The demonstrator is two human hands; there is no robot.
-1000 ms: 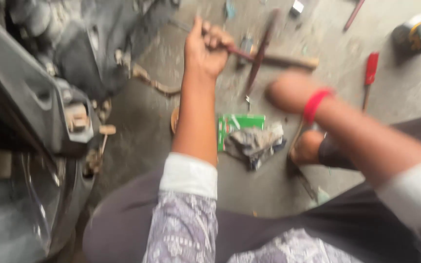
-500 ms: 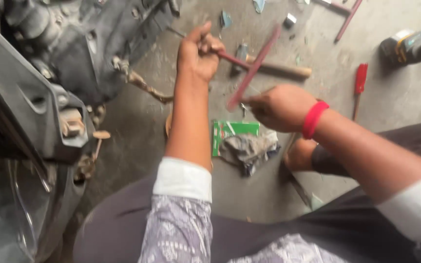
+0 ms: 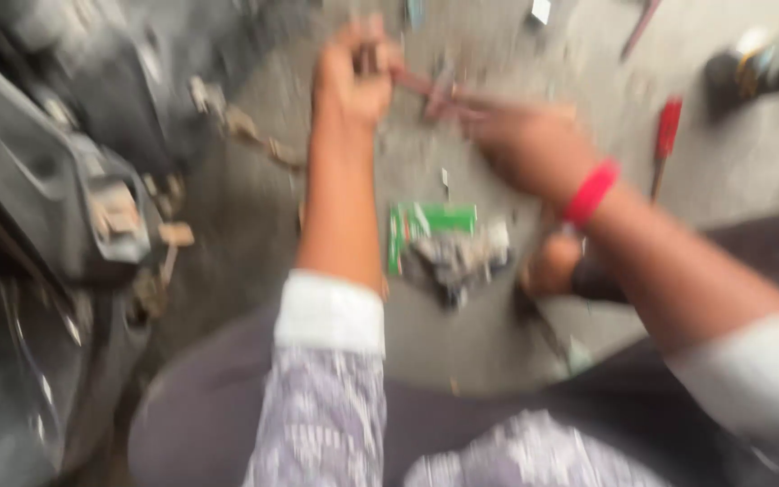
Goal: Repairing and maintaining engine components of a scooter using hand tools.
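The head view is badly blurred, looking down at a grey concrete floor [image 3: 498,361] scattered with tools and scraps. No walls show — only the floor and, along the left edge, the dark grey body of a vehicle [image 3: 38,207] with grimy metal parts hanging beside it.

The left hand [image 3: 353,81] is stretched toward the far edge of the floor in view, its fingers closed in a fist around the end of a thin reddish-brown rod [image 3: 426,87]. The rod runs from that fist to the right, toward the right hand [image 3: 525,144], which sits just beside it at the rod's other end. Whether the right hand's fingers are wrapped on the rod or merely touching it cannot be told through the blur. A red band [image 3: 591,191] circles the right wrist.

Between the two forearms, on the floor, lies a green packet [image 3: 430,221] with a crumpled grey rag [image 3: 462,261] touching its near side. Farther right lies a screwdriver with a red handle [image 3: 667,131], and near the top right corner a dark round can [image 3: 750,63] — well apart from both hands. A bare foot [image 3: 552,266] rests just right of the rag. White cuffs and patterned sleeves fill the bottom edge.
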